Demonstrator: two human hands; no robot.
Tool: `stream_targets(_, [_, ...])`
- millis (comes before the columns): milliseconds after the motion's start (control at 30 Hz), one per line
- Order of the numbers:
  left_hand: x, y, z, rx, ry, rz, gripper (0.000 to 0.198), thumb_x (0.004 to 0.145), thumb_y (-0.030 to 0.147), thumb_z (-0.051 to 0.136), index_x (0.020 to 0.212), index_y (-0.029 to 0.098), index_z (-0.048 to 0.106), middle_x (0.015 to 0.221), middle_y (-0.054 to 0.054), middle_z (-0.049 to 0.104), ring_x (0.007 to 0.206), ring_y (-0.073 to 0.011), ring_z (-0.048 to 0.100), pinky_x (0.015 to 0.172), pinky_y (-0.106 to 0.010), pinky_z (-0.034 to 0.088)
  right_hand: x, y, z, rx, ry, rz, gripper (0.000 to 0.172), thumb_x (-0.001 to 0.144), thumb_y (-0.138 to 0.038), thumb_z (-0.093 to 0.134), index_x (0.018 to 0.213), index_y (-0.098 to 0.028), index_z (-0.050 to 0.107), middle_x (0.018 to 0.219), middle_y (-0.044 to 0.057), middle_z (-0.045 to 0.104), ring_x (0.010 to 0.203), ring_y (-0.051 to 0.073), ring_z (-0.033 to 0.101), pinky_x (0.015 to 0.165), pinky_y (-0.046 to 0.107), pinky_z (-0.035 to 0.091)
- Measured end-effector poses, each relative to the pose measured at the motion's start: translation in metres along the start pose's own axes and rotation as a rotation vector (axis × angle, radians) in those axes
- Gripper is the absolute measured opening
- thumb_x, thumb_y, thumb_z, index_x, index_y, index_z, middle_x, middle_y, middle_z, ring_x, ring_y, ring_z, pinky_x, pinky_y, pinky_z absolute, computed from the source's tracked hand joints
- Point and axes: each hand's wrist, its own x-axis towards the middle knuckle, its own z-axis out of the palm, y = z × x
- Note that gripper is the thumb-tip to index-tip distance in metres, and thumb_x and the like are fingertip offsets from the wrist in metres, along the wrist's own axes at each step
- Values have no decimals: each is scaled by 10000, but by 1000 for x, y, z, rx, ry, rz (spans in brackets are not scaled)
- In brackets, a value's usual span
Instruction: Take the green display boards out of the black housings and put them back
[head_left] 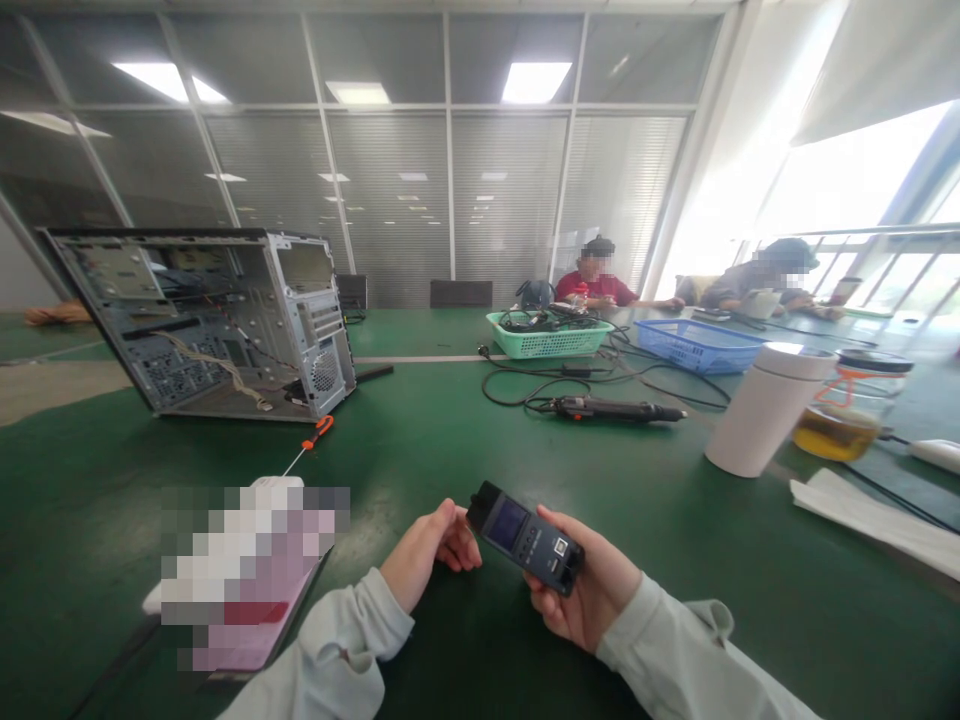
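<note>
My right hand [589,585] is closed around a small dark handheld device [529,538], its thumb along the top edge and its fingers curled beneath. The device is tilted, with a small screen, a row of buttons and a square code label facing up. Just to its left, my left hand [437,545] rests loosely curled, holding nothing that I can see. Its fingertips come very close to the device's left end; whether they touch, I cannot tell. Left of that hand lies a phone-like slab [300,605], partly blurred out, with a white object [276,484] against it.
An opened computer case [315,310] stands at left, an orange-handled tool [319,432] before it. Farther off are an electric screwdriver [615,409], a green basket [551,343] of cables and a blue basket [701,348]. A white tumbler [765,410] and jar [844,430] stand right. Two people sit beyond.
</note>
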Motion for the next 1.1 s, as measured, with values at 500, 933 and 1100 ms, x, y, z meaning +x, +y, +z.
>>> stream_targets(500, [-6,1,1,36,117,131,573,694,577,513,1110,184,502,997,-86,564,815,-195,561,595,-268,470,7,9,-16,-875,223,-1167,293,750,-388,589,889,-182,436,790,16,502,684,152,519,530,204,439])
stream_targets(933, [-11,4,1,208,71,292,304,707,310,633,964,189,524,1015,-76,582,972,-220,544,813,-308,438,-2,4,-12,-1244,191,-1436,377,769,-159,478,1140,-199,422,1075,68,454,984,210,453,846,329,408])
stream_targets(1100, [-4,1,-4,58,50,231,344,630,345,701,894,166,571,944,-70,623,917,-215,559,780,-308,440,-1,6,-13,-1236,218,-1416,338,772,-194,487,1105,-182,432,1036,70,475,939,208,471,805,322,416])
